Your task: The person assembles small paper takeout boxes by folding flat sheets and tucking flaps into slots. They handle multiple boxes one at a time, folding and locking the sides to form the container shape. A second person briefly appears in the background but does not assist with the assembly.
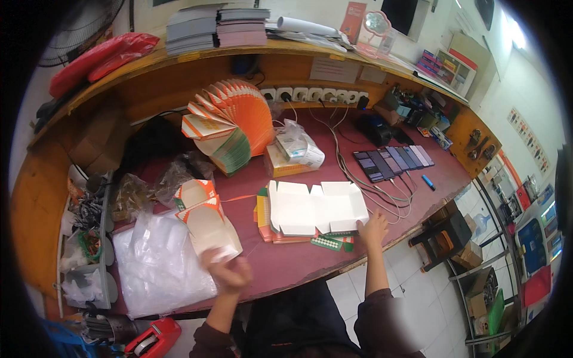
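Fingers (361, 225), right hand (373, 230): loosely bent, at the near right corner of the landmark piece, apparently touching its edge; whether they pinch it, cannot tell. Fingers, left hand (230, 273): half curled and motion-blurred, a small whitish patch at their tips; whether held, cannot tell.

Landmark: one flat white cardboard box blank (319, 209), flaps spread, laid over orange, yellow and green printed cardboard pieces (262, 215) on the maroon tabletop (271, 262). It lies leftward from the right-hand fingers; long axis roughly left to right; the right hand is the nearer, the left well apart.

Left of the blank: brown cardboard cartons with orange-and-green printed ends (212, 230), beside the left hand; beyond these, a pile of clear plastic bags (158, 262).

Containers. Far left of the blank: one grey plastic bin (110, 292), holding crumpled translucent plastic; behind it, one grey plastic tray (109, 206), holding dark small items, not identifiable. Just behind the blank: one orange-and-white cardboard box (283, 166), with plastic-wrapped white packets (295, 146) at its top; whether inside or resting on it, cannot tell.
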`<state>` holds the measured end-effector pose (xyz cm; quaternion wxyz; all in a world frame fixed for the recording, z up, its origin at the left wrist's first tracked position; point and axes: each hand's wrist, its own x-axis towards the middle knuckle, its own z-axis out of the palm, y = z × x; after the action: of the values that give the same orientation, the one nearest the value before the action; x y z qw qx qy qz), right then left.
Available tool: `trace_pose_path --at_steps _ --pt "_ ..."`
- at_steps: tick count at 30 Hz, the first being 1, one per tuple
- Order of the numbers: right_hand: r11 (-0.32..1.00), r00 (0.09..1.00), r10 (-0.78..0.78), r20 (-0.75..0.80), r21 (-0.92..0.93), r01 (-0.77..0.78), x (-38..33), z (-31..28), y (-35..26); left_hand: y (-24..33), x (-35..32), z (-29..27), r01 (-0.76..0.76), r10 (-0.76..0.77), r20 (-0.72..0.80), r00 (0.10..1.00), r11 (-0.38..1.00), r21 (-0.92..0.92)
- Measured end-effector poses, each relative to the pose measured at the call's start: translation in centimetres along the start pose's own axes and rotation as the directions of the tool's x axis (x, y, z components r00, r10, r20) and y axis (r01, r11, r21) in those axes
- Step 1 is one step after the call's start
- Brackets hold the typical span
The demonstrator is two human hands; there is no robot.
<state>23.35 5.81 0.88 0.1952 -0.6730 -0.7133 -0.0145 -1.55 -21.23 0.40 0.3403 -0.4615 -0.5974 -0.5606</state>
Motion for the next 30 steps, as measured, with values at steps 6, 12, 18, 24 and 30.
trace_pose_path --at_steps 6,12,18,24,30 --pt "0.961 0.961 -0.264 -0.081 0.064 0.269 -0.4 2.0 1.6 4.5 0.1 9.9 -0.199 0.109 0.787 0.607 0.98 0.018" --pt "0.727 0.999 -0.005 0.036 0.686 -0.021 2.9 0.1 -0.5 3.5 -1.5 11.8 -0.094 -0.095 0.911 0.401 0.985 0.144" --pt "0.448 0.968 -0.249 0.027 0.889 0.09 -1.6 -4.6 -5.3 5.7 2.1 12.4 0.444 -0.1 0.78 0.618 0.863 -0.242" --pt "0.293 0.623 -0.7 -0.35 0.654 0.697 -7.3 -9.4 -7.2 11.1 6.4 11.3 0.735 -0.404 0.615 0.677 0.42 -0.533" --pt "0.218 0.677 -0.411 -0.611 0.655 0.724 -6.8 -13.1 -6.0 11.9 10.1 6.1 0.5 -0.25 0.471 0.846 0.677 -0.54"
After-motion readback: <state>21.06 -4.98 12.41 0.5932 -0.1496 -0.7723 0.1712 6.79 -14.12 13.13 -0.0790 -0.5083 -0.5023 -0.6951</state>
